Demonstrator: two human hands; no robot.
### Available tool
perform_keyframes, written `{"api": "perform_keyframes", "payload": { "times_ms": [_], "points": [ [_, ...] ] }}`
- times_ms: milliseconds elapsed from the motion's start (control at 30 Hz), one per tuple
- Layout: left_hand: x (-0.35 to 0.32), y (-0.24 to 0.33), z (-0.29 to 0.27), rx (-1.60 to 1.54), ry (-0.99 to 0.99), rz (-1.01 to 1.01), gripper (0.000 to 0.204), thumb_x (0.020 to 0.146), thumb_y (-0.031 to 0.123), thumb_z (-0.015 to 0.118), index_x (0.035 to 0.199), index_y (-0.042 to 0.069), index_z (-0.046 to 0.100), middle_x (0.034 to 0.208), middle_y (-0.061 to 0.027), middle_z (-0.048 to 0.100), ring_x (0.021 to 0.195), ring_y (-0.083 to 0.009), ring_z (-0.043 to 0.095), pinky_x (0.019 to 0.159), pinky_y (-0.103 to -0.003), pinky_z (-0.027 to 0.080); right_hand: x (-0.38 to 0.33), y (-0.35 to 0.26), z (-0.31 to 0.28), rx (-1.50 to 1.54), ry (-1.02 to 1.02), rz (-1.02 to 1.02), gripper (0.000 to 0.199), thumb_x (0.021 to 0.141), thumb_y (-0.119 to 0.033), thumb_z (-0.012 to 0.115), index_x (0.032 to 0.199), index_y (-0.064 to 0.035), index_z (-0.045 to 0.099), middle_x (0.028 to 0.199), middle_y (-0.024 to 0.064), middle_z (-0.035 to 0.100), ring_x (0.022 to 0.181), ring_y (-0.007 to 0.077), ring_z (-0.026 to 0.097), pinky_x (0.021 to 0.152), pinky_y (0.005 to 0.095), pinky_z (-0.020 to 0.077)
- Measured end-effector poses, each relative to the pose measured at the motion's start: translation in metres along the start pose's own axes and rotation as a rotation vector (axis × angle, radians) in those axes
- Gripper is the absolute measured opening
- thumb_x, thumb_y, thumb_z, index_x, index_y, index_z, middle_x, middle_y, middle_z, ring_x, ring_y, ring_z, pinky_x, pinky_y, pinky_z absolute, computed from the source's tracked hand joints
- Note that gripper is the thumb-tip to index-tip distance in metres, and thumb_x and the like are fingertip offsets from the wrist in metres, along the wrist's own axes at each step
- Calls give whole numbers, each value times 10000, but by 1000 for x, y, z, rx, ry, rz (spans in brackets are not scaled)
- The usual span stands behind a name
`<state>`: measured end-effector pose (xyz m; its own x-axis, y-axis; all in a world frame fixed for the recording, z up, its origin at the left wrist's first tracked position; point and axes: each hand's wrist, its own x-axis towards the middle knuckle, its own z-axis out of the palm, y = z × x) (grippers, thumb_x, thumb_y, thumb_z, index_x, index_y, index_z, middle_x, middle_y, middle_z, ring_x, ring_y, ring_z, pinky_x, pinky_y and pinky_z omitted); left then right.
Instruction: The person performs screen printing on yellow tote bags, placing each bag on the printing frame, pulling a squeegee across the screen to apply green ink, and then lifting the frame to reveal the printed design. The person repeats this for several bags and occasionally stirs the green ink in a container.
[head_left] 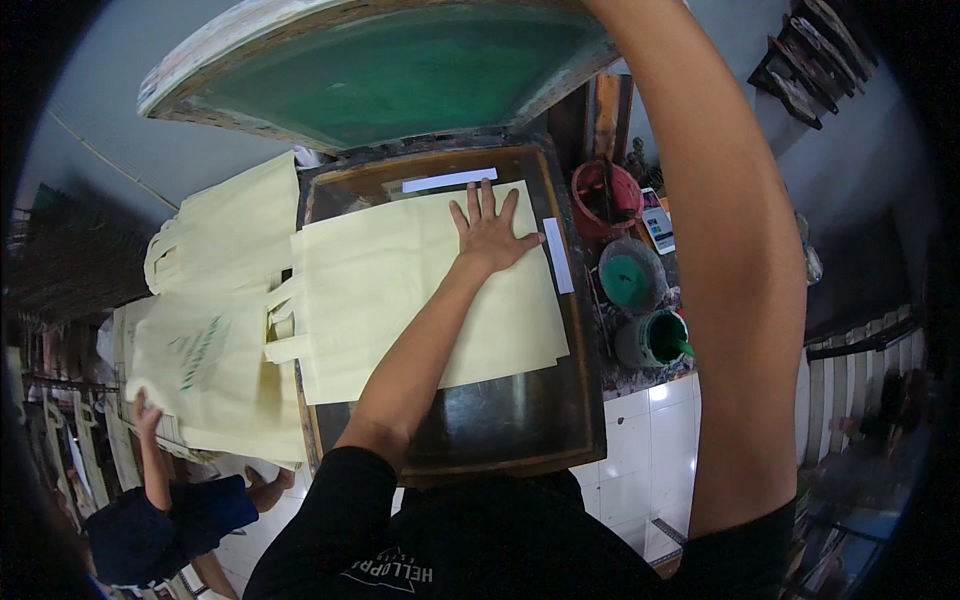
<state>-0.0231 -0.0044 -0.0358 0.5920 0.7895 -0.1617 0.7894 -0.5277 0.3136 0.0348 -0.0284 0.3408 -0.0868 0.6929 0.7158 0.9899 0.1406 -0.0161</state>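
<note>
My left hand (488,238) lies flat with spread fingers on a pale cream cloth bag (400,290), near its upper right corner. The bag's handles point left over the edge of a dark, wood-rimmed table (520,420). Two white strips sit along the bag: one strip (450,180) beyond its far edge, the other strip (557,255) by its right side. Above the far end, a screen-printing frame (380,75) with green mesh is tilted up. My right arm reaches up along the frame's right side; its hand is beyond the picture's top edge.
To the right stand a red bucket (606,198), a tub of green ink (630,275), an ink can (655,340) and a phone (658,220). At left, more cream bags (230,230) lie stacked, one printed green. Another person (170,520) touches that printed bag.
</note>
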Motion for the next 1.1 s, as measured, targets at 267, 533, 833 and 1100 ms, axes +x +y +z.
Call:
{"api": "perform_keyframes", "payload": {
  "times_ms": [267,533,833,1100],
  "points": [
    [8,6,-3,-13,52,-11,1086,799,757,622,1608,153,224,1671,-240,55,1541,-438,-79,1178,-691,-15,-1,1,-3,17,-6,5,412,895,-415,717,923,-8,774,867,187,745,802,338,708,744,442,543],
    [1,25,-18,-21,-73,-199,1072,787,791,608,1621,262,192,1679,-215,22,1512,-511,-107,1114,-784,-10,1,2,4,-7,20,-1,379,889,-408,724,940,-37,782,886,166,752,834,308,713,774,434,541],
    [13,28,-22,-16,-131,-224,1112,770,814,606,1626,262,159,1681,-211,19,1506,-521,-118,1101,-798,-11,-10,4,-1,4,54,-63,387,900,-388,713,966,-11,773,914,196,746,861,340,709,819,458,537],
    [-39,-4,-41,-550,427,103,894,903,595,629,1541,46,326,1533,-271,352,1439,-439,286,1153,-591,255,-59,-35,-21,181,-264,127,336,935,-311,666,917,15,741,812,206,710,767,348,683,744,428,536]
  ]
}}
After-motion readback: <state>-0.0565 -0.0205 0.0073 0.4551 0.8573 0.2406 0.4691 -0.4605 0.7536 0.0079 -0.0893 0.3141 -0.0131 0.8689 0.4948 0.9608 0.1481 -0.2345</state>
